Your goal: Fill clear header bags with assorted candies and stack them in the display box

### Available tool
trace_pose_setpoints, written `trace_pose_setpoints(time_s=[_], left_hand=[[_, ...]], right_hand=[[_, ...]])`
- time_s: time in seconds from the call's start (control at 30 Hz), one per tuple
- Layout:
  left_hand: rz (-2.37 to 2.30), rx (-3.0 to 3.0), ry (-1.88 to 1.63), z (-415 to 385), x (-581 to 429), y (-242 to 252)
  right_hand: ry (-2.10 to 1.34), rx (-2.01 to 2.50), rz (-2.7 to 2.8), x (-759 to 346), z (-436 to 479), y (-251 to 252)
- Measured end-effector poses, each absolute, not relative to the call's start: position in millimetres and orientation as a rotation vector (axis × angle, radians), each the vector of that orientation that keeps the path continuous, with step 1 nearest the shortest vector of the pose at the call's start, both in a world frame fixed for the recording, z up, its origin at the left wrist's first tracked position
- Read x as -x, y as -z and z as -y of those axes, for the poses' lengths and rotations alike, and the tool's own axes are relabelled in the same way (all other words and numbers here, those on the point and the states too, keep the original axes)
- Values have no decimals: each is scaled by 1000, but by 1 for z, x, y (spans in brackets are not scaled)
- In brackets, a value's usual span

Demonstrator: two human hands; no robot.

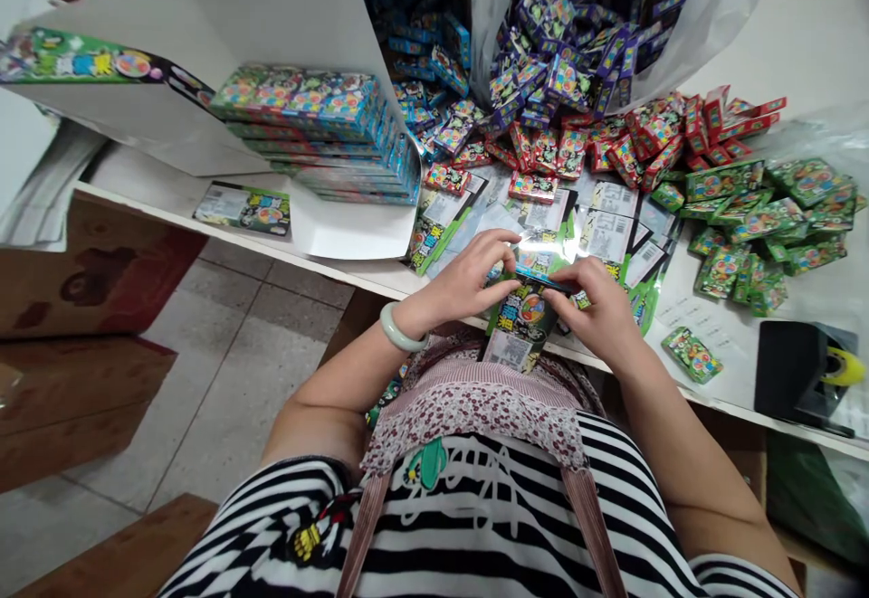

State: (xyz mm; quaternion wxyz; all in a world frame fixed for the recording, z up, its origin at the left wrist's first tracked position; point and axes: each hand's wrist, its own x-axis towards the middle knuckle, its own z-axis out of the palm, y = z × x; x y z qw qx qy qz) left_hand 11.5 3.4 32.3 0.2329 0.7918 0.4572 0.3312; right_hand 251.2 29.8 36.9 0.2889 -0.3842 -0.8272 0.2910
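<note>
My left hand [468, 277] and my right hand [597, 308] pinch a glossy printed card packet [522, 319] at the table's front edge, its green-and-black lower part hanging toward my lap. Beneath them, several flat printed cards [543, 213] lie spread and overlapping. Beyond those lie heaps of small red packets [652, 137], and green packets [767, 218] pile up to the right. A jade bangle [400, 327] circles my left wrist.
Purple packets fill a clear plastic bag [563, 46], with blue packets [421, 46] beside it. A stack of boxed packs [319, 118] stands on the white table [169, 173]. A black tape dispenser [801, 372] sits at the right. Cardboard boxes [74, 281] stand left, beyond the table's edge.
</note>
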Motion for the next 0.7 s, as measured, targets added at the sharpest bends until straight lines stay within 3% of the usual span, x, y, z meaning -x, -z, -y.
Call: trace_pose_setpoints(time_s=[0.57, 0.7], left_hand=[[-1189, -1661, -1134, -4, -18, -19], [-1085, -1534, -1030, -14, -16, -24]], right_hand=[[-780, 936, 2215, -244, -26, -39], [-795, 925, 2205, -243, -25, -39]])
